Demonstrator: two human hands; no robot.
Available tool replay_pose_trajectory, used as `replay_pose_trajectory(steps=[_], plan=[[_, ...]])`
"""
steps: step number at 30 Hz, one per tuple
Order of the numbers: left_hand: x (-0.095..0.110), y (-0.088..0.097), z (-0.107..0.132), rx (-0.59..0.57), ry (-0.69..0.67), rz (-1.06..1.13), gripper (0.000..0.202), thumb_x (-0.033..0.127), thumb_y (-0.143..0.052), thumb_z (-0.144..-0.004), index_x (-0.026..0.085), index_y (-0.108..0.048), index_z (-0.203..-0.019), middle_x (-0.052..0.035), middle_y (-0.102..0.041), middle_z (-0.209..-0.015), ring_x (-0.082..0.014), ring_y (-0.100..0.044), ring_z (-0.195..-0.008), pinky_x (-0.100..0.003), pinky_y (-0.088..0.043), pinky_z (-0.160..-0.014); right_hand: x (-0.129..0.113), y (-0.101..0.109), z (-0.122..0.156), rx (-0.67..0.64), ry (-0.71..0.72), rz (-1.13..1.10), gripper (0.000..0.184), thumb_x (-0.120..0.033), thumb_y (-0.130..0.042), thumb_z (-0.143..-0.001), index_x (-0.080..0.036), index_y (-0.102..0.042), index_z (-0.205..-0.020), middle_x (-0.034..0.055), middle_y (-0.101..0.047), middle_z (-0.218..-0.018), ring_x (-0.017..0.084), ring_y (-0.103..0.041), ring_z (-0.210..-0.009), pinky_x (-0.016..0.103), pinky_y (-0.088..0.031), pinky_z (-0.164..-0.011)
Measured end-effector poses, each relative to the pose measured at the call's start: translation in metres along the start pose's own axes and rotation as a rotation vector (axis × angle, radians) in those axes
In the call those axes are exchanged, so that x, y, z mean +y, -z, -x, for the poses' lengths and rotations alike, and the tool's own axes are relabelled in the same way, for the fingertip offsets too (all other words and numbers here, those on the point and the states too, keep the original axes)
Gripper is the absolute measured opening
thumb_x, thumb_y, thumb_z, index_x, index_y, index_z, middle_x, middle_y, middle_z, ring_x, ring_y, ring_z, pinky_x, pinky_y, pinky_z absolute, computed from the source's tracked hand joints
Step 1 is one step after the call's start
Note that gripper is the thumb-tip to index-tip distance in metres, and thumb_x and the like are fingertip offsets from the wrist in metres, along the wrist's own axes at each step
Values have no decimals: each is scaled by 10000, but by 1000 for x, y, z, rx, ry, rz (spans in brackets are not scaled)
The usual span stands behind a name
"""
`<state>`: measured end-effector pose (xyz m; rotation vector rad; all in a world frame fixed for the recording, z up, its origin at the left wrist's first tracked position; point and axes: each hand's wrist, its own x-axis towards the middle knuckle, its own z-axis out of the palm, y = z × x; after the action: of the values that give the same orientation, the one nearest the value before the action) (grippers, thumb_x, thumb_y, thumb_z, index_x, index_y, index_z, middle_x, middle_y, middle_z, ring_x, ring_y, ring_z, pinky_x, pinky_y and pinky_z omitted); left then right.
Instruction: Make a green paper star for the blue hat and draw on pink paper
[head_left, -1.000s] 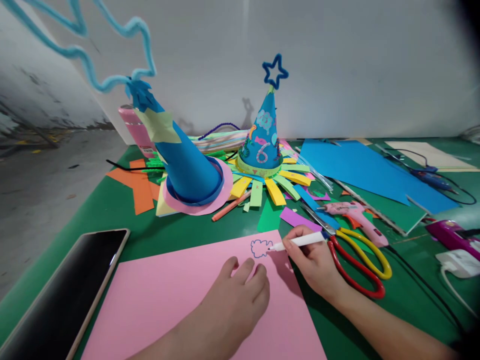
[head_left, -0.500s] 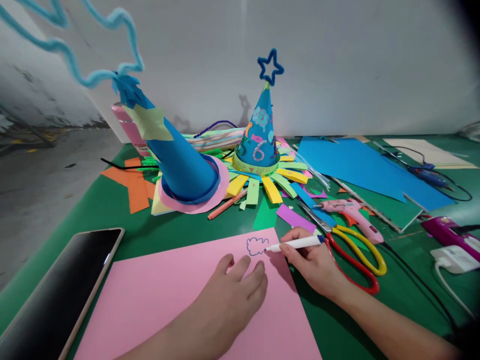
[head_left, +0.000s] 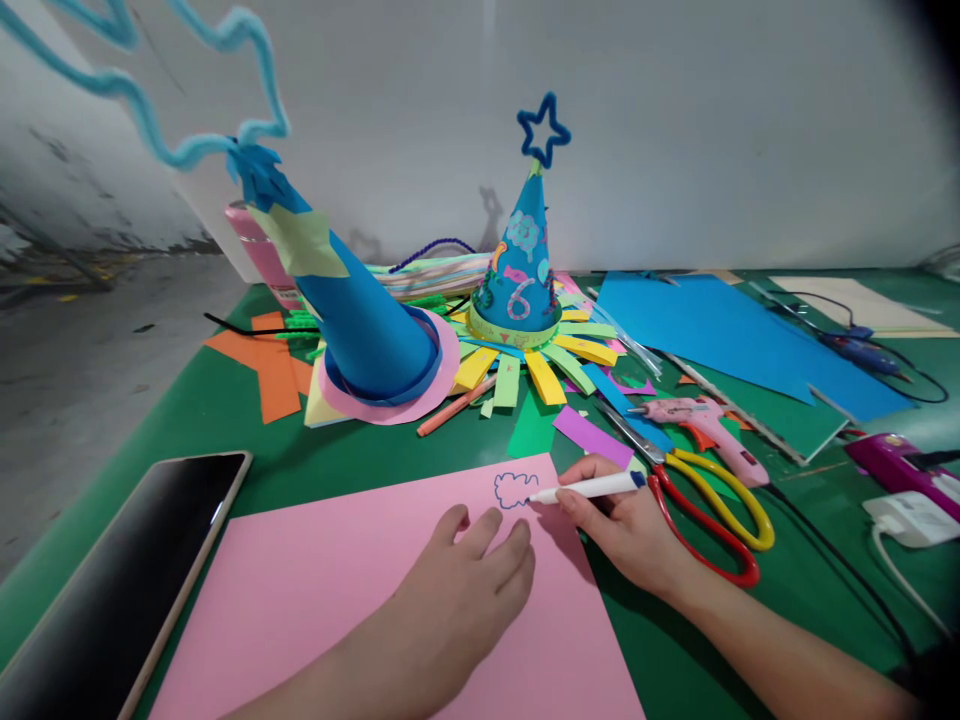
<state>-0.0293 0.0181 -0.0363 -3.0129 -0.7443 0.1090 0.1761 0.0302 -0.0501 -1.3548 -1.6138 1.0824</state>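
A pink paper sheet (head_left: pixel 330 590) lies on the green table in front of me. My left hand (head_left: pixel 469 590) rests flat on it, fingers stretched out, just below a small blue cloud outline (head_left: pixel 514 489) drawn near the sheet's top right corner. My right hand (head_left: pixel 626 525) is closed on a white marker (head_left: pixel 592 488) whose tip touches the paper at the cloud's right side.
Two blue party hats stand behind: a big leaning one (head_left: pixel 360 320) and a decorated one (head_left: pixel 521 275) on coloured strips. Red-yellow scissors (head_left: pixel 712 510), a pink glue gun (head_left: pixel 701 420), blue paper (head_left: pixel 727 335), a tablet (head_left: pixel 127 590) at left, and a purple device (head_left: pixel 896 460) with cables at right.
The view shifted slightly. The marker tip has stayed at the right side of the cloud outline; my left hand keeps pressing on the pink sheet.
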Motion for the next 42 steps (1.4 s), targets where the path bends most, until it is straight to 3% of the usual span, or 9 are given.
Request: replay_pose_trajectory(steps=[42], plan=[[-1,-4,1,3,-14,20,478,293,-472,-744,97,-436,-1178,-129,-444,-1268,-305,-377,-1038,-452,-253,-810,-1,-1,-1,25,3,20,105,-274,-510,-807,-183,-501,-757,-28,-482,-590,109,-455,-534,213,-360,-480]])
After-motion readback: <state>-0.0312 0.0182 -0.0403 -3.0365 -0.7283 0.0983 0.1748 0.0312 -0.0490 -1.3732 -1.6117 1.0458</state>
